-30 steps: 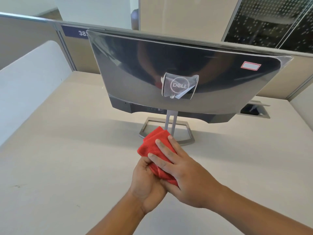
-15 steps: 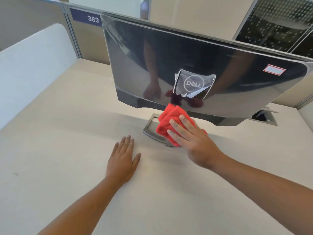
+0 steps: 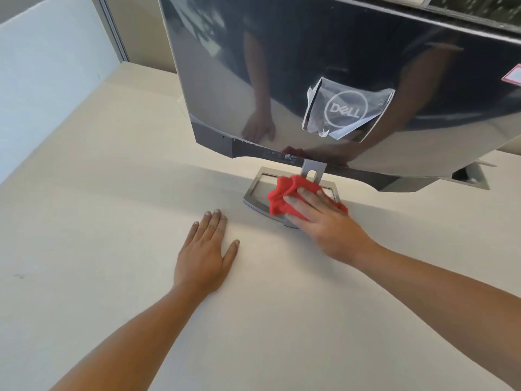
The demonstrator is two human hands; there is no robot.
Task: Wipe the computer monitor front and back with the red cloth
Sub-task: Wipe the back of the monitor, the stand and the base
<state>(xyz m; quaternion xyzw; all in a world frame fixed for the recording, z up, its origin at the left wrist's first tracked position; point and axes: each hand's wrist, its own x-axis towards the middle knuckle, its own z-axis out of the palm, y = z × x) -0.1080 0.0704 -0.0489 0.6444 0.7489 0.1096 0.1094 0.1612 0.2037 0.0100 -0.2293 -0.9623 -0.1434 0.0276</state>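
Pressing the red cloth (image 3: pixel 282 197) onto the stand base (image 3: pixel 253 196) with near-straight fingers, the right hand (image 3: pixel 320 220) is wiping below the monitor (image 3: pixel 296 60); the left hand (image 3: pixel 205 259) is lying flat on the tabletop (image 3: pixel 84 221). Both panels are apparently awaiting wiping.

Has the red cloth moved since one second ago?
Yes. The red cloth went forward and down onto the stand base, pressed there by the right hand.

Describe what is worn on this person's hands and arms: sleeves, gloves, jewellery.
The left hand and right hand wear no gloves, and no rings show. The left forearm and right forearm are uncovered to the picture's edge: no sleeve, watch or wristband in view. The visible nails are short and unpainted.
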